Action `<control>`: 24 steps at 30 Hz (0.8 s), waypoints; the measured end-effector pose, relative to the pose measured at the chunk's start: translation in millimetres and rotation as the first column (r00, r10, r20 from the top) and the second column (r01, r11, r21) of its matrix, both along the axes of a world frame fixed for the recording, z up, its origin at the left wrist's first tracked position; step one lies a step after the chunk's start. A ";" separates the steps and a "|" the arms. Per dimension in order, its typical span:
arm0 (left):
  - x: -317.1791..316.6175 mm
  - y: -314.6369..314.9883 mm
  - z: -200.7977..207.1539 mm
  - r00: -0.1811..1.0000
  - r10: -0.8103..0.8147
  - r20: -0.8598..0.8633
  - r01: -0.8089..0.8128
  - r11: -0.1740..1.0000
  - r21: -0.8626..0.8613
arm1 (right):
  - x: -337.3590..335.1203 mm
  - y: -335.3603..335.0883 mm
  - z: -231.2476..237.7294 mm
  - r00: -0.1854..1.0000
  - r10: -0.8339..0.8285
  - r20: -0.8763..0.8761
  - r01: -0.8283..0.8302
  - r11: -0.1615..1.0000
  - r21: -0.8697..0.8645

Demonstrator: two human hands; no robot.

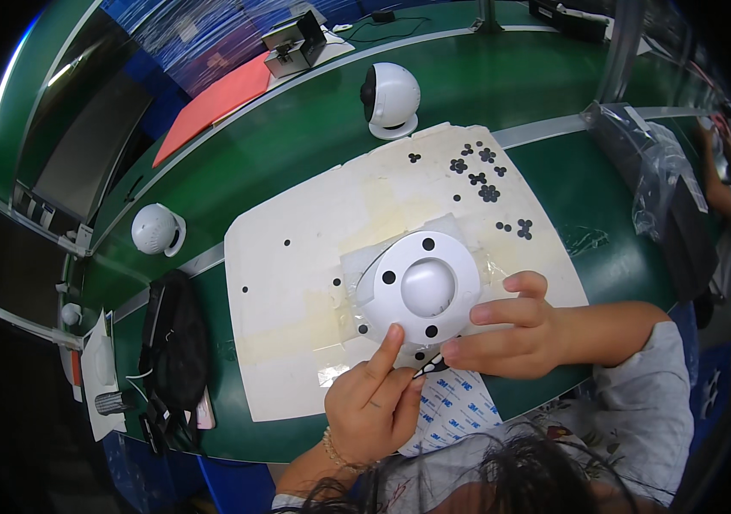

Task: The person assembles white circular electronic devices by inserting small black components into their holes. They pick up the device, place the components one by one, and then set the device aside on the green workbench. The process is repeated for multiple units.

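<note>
A white round housing [465, 276] with a recessed middle lies on a clear plastic sheet in front of me. Three round black pads [388, 277] sit on its rim. My left hand [367, 409] is at its near side, the index fingertip touching the rim. Its thumb and other fingers pinch a small strip with black and white spots [430, 367], partly hidden. My right hand [511, 332] is at the housing's right, fingers apart, one fingertip close to the strip. Below the hands lies a white backing sheet [459, 407] with blue print.
A pale board [284, 343] covers the green table, with clusters of black pads [489, 193] at its far right. White cameras [395, 94] stand at the back and left. A black bag [179, 334] lies left; plastic wrapping [658, 171] lies right. Another person's arm [713, 154] shows at far right.
</note>
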State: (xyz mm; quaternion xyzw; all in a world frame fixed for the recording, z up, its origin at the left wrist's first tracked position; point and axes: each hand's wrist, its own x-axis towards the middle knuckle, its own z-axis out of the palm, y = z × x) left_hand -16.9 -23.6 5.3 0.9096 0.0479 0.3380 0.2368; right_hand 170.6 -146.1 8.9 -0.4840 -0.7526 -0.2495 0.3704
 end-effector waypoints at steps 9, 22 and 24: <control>-0.1 0.0 0.9 1.000 0.019 -0.019 -0.019 0.999 0.034 | 16.8 1.7 8.4 0.880 -0.066 -0.470 -0.110 0.936 -0.335; 0.5 -0.7 1.0 0.998 0.037 -0.049 -0.034 0.998 0.050 | 24.4 5.6 6.4 0.843 -0.140 -0.520 -0.114 0.898 -0.425; 0.5 -0.9 0.4 0.998 0.040 -0.050 -0.038 0.998 0.046 | 24.7 5.3 5.7 0.861 -0.143 -0.488 -0.085 0.906 -0.415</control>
